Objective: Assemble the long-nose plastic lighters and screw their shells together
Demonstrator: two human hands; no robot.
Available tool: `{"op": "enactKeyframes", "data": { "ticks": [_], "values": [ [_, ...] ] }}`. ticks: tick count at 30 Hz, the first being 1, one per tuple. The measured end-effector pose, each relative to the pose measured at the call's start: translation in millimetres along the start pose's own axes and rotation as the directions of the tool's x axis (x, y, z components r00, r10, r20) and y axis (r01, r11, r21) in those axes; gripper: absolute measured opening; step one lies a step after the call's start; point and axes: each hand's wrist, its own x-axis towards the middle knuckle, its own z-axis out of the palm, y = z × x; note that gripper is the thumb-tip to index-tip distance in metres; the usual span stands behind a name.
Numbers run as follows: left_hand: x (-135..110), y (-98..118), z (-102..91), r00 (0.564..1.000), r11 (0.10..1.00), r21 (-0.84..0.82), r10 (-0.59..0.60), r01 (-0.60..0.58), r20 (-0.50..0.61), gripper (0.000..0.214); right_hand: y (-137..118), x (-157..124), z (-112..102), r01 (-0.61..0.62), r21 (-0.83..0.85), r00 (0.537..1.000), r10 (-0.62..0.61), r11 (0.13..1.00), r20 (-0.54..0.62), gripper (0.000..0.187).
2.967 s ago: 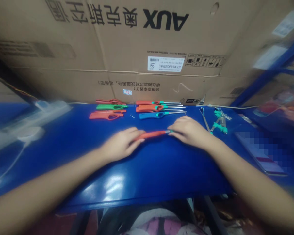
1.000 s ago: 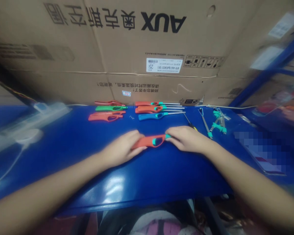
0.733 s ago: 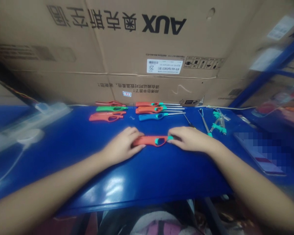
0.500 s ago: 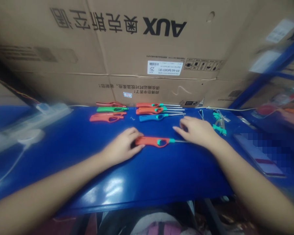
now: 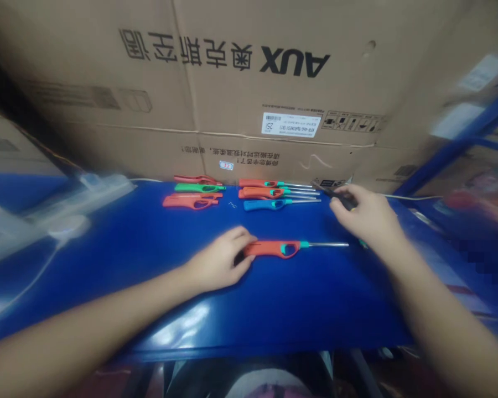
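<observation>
An orange lighter (image 5: 271,249) with a teal trigger and a long metal rod lies on the blue table (image 5: 149,237). My left hand (image 5: 222,264) is closed on the lighter's handle end and presses it to the table. My right hand (image 5: 367,214) is farther back and to the right, off the lighter, with its fingers curled round a thin dark tool (image 5: 330,190) that looks like a screwdriver. The tool's tip points left towards the row of lighters. The rod's free end lies just in front of my right hand.
At the back lie three finished lighters (image 5: 274,193) and three orange and green handle shells (image 5: 193,193). A big AUX cardboard box (image 5: 249,83) walls off the back. A white power strip (image 5: 103,185) sits at the left, blue shelving (image 5: 452,149) at the right.
My right hand has let go of the lighter's front end and moved back and right onto the dark tool. The left hand stays on the handle. The view has shifted a little.
</observation>
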Motion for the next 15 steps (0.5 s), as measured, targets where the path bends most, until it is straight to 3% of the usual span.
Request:
{"op": "enactKeyframes", "data": {
  "ticks": [3,7,9,15],
  "values": [
    [0,0,1.3,1.000,0.999,-0.030,0.024,-0.024,-0.009,0.035,-27,-5,15,0.229,0.364,0.969,-0.247,0.903,0.004,0.023],
    [-1,0,1.7,0.999,0.999,-0.031,0.041,-0.041,0.010,0.034,-60,-5,46,0.463,0.489,0.852,-0.523,0.739,-0.018,0.018],
    [-1,1,2.3,0.999,0.999,-0.022,0.045,-0.044,0.018,0.033,-72,-1,60,0.499,0.485,0.825,-0.566,0.718,-0.010,0.016],
    [-2,1,3.5,0.998,0.999,-0.017,0.048,-0.048,0.026,0.032,-91,14,86,0.484,0.407,0.828,-0.556,0.774,0.073,0.014]
  ]
}}
